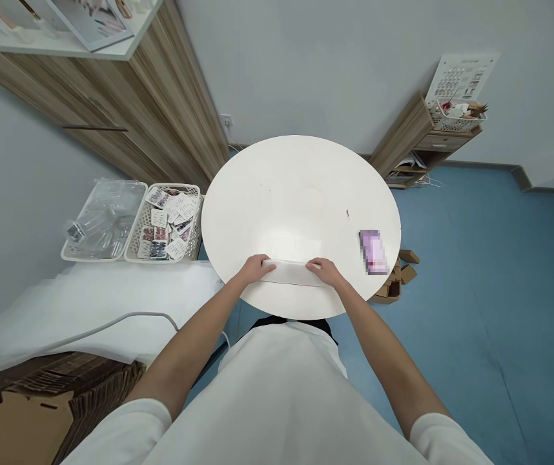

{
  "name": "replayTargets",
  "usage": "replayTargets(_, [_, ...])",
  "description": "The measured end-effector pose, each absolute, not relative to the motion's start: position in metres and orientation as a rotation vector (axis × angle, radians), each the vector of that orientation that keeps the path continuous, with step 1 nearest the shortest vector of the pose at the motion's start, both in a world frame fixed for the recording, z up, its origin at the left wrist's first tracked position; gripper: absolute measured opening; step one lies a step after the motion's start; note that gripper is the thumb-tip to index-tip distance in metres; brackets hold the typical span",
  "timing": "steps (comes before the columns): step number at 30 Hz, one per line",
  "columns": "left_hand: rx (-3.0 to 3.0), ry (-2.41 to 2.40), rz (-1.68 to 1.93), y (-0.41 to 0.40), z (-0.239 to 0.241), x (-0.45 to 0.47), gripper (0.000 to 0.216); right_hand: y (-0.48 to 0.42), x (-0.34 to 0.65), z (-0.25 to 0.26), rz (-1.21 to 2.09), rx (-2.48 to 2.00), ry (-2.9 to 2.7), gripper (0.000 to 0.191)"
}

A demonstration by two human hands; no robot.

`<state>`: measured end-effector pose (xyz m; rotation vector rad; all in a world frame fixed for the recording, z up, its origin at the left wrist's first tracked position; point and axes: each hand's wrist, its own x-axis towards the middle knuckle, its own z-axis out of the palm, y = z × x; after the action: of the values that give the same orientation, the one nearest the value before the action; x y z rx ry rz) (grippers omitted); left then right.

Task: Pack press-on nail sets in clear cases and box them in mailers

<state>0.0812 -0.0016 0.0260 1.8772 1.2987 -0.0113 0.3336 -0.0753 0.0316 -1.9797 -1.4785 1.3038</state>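
A round white table (296, 187) stands in front of me. Near its front edge lies a flat white pack (292, 271), partly folded or stacked. My left hand (256, 267) grips its left end with curled fingers. My right hand (326, 270) grips its right end the same way. A clear glossy sheet or bag (290, 245) lies on the table just beyond the pack. A blurred purple object (372, 252) rests on the table's right side, apart from both hands.
Left of the table sit two white baskets: one (105, 219) with clear plastic items, one (168, 223) with several small printed cards. Cardboard (39, 394) lies at lower left, small boxes (400, 274) on the blue floor, wooden cabinets (422, 139) along the wall.
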Motion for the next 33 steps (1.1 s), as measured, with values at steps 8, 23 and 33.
replayTargets(8, [2.301, 1.444, 0.218, -0.041, 0.027, 0.100, 0.041, -0.117, 0.304, 0.005, 0.823, -2.155, -0.963, 0.060])
replayTargets(23, [2.597, 1.109, 0.061, -0.081, 0.013, 0.119, 0.054, -0.096, 0.301, 0.022, 1.336, -1.838, -0.441, 0.033])
replayTargets(33, [2.524, 1.086, 0.124, -0.085, 0.007, 0.126, 0.058, -0.077, 0.287, 0.027, 1.319, -1.943, -0.806, 0.013])
